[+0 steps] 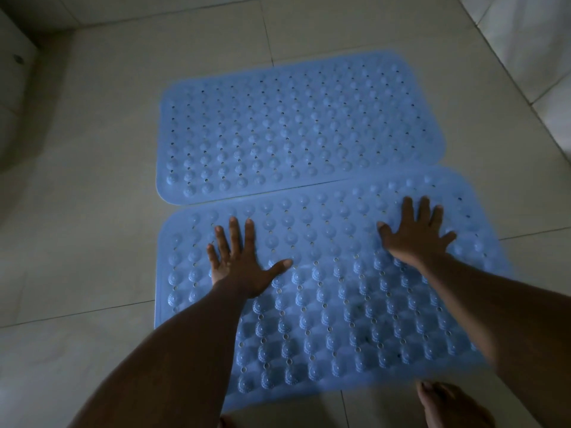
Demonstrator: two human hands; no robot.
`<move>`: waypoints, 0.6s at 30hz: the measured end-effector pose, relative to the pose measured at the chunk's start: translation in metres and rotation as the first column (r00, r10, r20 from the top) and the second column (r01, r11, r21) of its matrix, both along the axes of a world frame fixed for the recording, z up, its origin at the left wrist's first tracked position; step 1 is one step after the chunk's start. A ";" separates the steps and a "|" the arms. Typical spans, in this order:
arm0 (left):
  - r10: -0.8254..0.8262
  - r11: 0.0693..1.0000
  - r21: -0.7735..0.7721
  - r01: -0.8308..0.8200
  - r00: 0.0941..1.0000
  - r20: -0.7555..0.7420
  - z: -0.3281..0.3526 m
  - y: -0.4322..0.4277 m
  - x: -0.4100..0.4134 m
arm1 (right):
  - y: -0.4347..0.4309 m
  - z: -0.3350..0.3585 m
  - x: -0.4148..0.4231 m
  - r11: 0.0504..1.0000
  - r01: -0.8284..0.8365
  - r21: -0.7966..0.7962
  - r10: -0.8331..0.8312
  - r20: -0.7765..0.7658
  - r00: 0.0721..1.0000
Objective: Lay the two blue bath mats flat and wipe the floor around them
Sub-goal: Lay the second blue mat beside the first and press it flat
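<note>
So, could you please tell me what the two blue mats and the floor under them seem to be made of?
The near mat and far mat: likely soft rubber or PVC, matte, given the moulded domes and punched drain holes. The floor: probably glazed ceramic tile, pale with a faint sheen and thin grout lines.

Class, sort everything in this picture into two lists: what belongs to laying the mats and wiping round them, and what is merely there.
Belongs: near blue bath mat, far blue bath mat, left hand and right hand pressing flat on the near one, tiled floor.
Merely there: bare foot, tiled wall, white fixture at the left edge.
</note>
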State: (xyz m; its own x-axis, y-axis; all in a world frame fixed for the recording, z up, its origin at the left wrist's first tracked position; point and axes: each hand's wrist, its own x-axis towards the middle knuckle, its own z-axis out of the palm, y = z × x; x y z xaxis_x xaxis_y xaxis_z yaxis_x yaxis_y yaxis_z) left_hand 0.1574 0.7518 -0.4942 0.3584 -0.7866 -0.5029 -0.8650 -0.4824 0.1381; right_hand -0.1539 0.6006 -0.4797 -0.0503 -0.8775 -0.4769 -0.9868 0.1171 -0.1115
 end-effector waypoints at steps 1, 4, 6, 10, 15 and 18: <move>0.000 1.000 -0.010 0.000 1.000 0.006 -0.001 0.002 -0.001 | 0.003 -0.005 0.001 1.000 0.005 -0.023 -0.005 0.005 1.000; -0.002 0.999 -0.042 0.003 1.000 0.013 -0.002 0.007 -0.002 | 0.009 -0.014 -0.001 0.995 -0.023 -0.096 0.023 -0.004 1.000; 0.002 0.998 -0.066 -0.001 1.000 0.013 -0.004 0.007 -0.001 | 0.016 -0.020 0.001 0.980 -0.071 -0.188 0.069 -0.020 0.997; -0.008 0.998 -0.064 0.008 1.000 0.002 -0.008 0.006 0.001 | 0.020 -0.028 0.006 0.972 -0.081 -0.222 0.078 -0.022 0.997; -0.038 0.985 -0.172 0.031 0.999 -0.039 -0.003 0.013 0.012 | 0.020 -0.014 0.022 0.944 -0.100 -0.316 0.107 0.007 0.994; -0.036 0.953 -0.300 0.047 0.998 0.041 -0.003 0.033 0.032 | 0.034 -0.003 0.079 0.866 -0.248 -0.435 0.317 0.094 0.944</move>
